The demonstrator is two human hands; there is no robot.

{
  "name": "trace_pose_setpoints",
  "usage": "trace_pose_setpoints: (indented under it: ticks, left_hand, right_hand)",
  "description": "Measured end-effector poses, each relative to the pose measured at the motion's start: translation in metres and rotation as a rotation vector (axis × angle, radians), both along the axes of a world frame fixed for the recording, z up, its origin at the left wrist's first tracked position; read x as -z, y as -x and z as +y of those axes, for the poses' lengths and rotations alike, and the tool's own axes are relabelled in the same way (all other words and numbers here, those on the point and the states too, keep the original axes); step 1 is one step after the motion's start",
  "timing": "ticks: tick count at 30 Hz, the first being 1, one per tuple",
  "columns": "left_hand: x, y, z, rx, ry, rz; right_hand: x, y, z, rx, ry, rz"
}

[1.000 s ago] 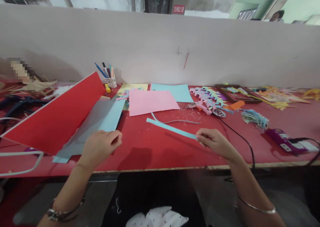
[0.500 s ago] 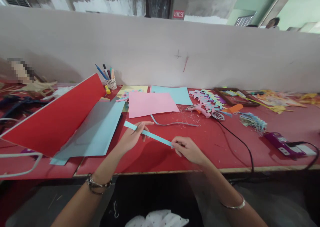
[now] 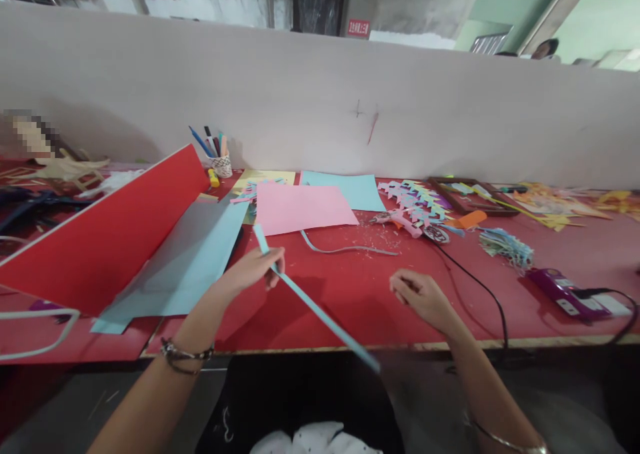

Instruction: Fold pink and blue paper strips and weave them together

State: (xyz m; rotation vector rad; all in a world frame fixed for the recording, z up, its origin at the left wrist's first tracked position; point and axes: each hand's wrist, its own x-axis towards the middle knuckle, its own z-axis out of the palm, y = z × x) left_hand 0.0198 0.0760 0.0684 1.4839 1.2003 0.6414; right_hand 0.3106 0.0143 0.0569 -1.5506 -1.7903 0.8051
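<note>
The left hand (image 3: 256, 269) is gripping, between its fingers, a long, narrow light-blue paper strip (image 3: 320, 313), which is slanting toward the bottom centre; right of centre, the right hand (image 3: 419, 295) is hovering, fingers curled closed, over the red worktop (image 3: 345, 284).

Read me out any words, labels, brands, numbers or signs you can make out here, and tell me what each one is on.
"卫生间请上三楼": white characters on the red sign on the wall beyond the partition; they are small and slightly blurred, so this is my best reading.
Purple power box: pale markings, too small to read.
Black-and-white round piece: pattern or lettering, cannot tell which.
I can make out no brands or numerals.
</note>
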Motion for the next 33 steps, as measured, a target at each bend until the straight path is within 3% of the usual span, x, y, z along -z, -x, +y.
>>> trace_pose_setpoints:
  ticks: [4,8,11,17,25,33]
  left_hand:
    - [-0.002,-0.027,0.0,0.146,0.073,0.091]
    - [-0.002,-0.05,0.007,0.175,0.039,0.104]
    - [0.0,-0.058,0.014,0.169,0.033,0.113]
    - [0.009,-0.061,0.027,0.166,0.036,0.098]
    - [0.024,-0.061,0.04,0.011,-0.131,-0.047]
    - [0.035,-0.064,0.04,-0.005,-0.173,-0.174]
  right_hand:
    - [-0.014,0.042,0.025,-0.037,-0.185,0.094]
    - [-0.015,0.092,0.061,-0.147,-0.168,0.193]
    - [-0.011,0.11,0.086,-0.207,-0.134,0.329]
    - [-0.004,0.106,0.106,-0.333,0.015,0.466]
    - [0.01,0.101,0.113,-0.179,0.111,0.712]
    - [0.026,0.1,0.11,-0.071,0.163,0.807]
